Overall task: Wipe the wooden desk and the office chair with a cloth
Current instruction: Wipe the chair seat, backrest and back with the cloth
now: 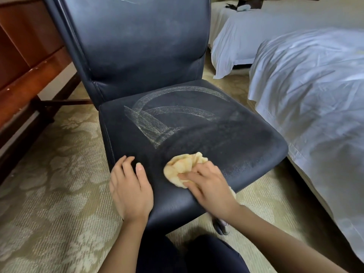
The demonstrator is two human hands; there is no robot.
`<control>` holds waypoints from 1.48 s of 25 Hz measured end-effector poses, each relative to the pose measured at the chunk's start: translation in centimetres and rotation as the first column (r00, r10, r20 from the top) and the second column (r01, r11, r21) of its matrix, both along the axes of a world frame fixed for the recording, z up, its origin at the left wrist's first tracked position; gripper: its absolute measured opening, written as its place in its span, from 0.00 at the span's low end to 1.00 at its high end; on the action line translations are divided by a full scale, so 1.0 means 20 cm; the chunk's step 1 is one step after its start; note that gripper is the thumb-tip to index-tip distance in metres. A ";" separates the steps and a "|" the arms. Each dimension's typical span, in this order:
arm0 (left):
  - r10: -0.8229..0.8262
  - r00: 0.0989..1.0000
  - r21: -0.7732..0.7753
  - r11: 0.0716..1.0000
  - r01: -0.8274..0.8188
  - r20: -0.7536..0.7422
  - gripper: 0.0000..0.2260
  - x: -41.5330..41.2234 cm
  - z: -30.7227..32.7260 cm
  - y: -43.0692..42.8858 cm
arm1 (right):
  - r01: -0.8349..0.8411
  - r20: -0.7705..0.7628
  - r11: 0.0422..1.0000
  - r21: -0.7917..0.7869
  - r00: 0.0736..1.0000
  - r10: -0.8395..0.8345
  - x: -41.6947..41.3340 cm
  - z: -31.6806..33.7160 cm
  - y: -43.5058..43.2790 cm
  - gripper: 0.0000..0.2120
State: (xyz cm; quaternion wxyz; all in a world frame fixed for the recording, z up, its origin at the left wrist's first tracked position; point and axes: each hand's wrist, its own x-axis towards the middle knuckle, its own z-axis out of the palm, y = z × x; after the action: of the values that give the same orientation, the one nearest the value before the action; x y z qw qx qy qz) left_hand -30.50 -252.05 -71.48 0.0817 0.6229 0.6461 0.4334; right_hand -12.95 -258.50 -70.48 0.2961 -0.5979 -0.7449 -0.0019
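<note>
A dark blue leather office chair (226, 134) stands in front of me, its seat marked with curved damp wipe streaks. A crumpled yellow cloth (181, 166) lies on the seat's front part. My right hand (208, 186) lies on top of the cloth, pressing it onto the seat with its fingers spread over it. My left hand (130, 186) rests on the seat's front left corner, fingers relaxed, holding nothing. The wooden desk (29, 62) stands at the far left, behind the chair.
A bed with white sheets (315, 99) fills the right side, close to the chair. A second white bed (246, 36) sits further back. Patterned beige carpet (55, 194) covers the floor. My dark trouser legs (187, 257) are at the bottom.
</note>
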 end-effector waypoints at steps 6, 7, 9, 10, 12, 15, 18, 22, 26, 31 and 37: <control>0.001 0.999 -0.012 1.000 -0.002 -0.048 0.25 0.02 0.01 0.00 | 0.335 -0.066 0.942 -0.014 0.940 -0.335 0.44 -0.05 -0.04 0.08; 0.009 0.998 -0.020 1.000 -0.010 -0.057 0.25 0.02 0.01 0.00 | 0.383 -0.086 0.923 -0.030 0.919 -0.384 0.50 -0.06 -0.04 0.08; 0.022 0.997 -0.028 0.999 -0.025 -0.078 0.23 0.04 0.01 -0.02 | 0.463 -0.152 0.883 -0.080 0.869 -0.470 0.56 -0.06 -0.03 0.08; 0.027 0.996 -0.026 0.999 -0.029 -0.088 0.23 0.05 0.01 -0.02 | 0.492 -0.207 0.863 -0.116 0.838 -0.505 0.57 -0.06 -0.02 0.08; 0.035 0.994 -0.019 0.999 -0.037 -0.102 0.24 0.06 0.00 -0.03 | 0.551 -0.321 0.815 -0.176 0.751 -0.577 0.56 -0.04 0.03 0.09; 0.050 0.991 -0.012 0.999 -0.052 -0.126 0.23 0.09 -0.01 -0.06 | 0.719 -0.388 0.647 -0.254 0.537 -0.749 0.50 -0.01 0.14 0.10; 0.098 0.984 -0.019 0.995 -0.102 -0.146 0.22 0.13 -0.03 -0.07 | 0.780 -0.256 0.566 -0.266 0.509 -0.822 0.40 0.04 0.26 0.10; 0.100 0.994 -0.045 0.994 -0.103 -0.053 0.22 0.15 -0.02 -0.09 | 0.647 -0.090 0.728 -0.226 0.730 -0.677 0.25 0.05 0.30 0.09; 0.086 0.985 -0.186 0.981 -0.058 0.147 0.25 0.18 0.05 -0.11 | 0.384 -0.069 0.888 -0.254 0.908 -0.413 0.08 0.09 0.28 0.08; 0.195 0.870 -0.405 0.914 0.005 0.452 0.20 0.21 0.16 -0.14 | -0.128 -0.221 0.861 -0.492 0.975 0.019 0.01 0.19 0.19 0.09; 0.321 0.867 -0.731 0.679 0.070 0.381 0.21 0.33 0.49 -0.19 | -0.327 -0.007 0.653 -0.683 0.897 0.442 0.30 0.61 0.06 0.13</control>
State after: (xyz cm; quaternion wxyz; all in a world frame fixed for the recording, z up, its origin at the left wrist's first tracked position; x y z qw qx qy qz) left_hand -23.92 -255.84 -61.62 0.4469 0.3640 0.7650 0.2874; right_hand -7.01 -257.30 -58.35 -0.0052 -0.4891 -0.8259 0.2803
